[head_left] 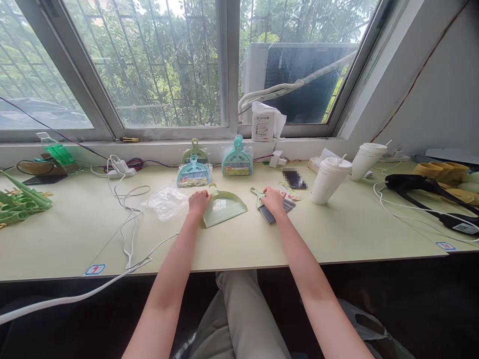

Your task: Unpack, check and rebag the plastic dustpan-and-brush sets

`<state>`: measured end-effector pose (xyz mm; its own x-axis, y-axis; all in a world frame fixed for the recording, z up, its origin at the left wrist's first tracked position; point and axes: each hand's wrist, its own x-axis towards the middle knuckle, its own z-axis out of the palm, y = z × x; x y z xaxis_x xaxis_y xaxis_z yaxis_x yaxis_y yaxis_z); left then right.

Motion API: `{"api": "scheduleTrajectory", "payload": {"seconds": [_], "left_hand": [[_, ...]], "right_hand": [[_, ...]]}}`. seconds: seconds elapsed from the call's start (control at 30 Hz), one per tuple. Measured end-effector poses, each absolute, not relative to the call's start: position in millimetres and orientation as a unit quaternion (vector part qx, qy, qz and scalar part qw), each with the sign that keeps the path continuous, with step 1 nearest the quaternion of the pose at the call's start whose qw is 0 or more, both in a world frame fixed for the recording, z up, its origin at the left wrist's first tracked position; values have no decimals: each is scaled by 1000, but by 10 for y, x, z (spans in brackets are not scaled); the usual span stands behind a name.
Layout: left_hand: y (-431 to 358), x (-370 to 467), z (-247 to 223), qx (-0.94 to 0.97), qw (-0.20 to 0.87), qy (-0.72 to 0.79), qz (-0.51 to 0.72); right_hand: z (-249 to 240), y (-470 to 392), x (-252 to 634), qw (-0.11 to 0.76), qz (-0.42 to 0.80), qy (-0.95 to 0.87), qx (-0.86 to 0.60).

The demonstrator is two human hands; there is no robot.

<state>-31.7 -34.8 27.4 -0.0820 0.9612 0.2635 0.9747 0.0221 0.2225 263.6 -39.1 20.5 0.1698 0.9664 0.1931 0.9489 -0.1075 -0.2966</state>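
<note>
My left hand (199, 202) is closed on the left edge of a pale green dustpan (226, 208), which lies on the table near the middle. To its right, my right hand (274, 200) has its fingers curled over a small hand brush (267, 213) with a green handle and grey bristles. The brush rests on the tabletop, its handle pointing to the back left. A crumpled clear plastic bag (166, 203) lies just left of my left hand. Behind my right hand is a colourful card label (290, 191).
Wrapped dustpan-and-brush sets (194, 172) and more sets (237, 159) stand at the back. Two white cups with straws, the nearer cup (329, 182) included, stand right. White cables (129, 224) cross the left side. Black straps (422, 197) lie far right.
</note>
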Motion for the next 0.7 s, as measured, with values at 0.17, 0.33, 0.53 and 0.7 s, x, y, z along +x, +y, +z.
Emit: {"api": "scheduleTrajectory", "payload": {"seconds": [0.17, 0.33, 0.53, 0.7], "left_hand": [[-344, -319, 279, -662, 3, -729, -175], [-416, -114, 246, -729, -47, -653, -201], [-599, 229, 246, -842, -135, -461, -247], [-509, 132, 198, -826, -34, -457, -327]], "right_hand": [[207, -391, 2640, 220, 1, -632, -743], [218, -369, 2575, 323, -5, -632, -704], [226, -383, 2459, 293, 119, -722, -615], [282, -453, 2440, 294, 200, -765, -538]]}}
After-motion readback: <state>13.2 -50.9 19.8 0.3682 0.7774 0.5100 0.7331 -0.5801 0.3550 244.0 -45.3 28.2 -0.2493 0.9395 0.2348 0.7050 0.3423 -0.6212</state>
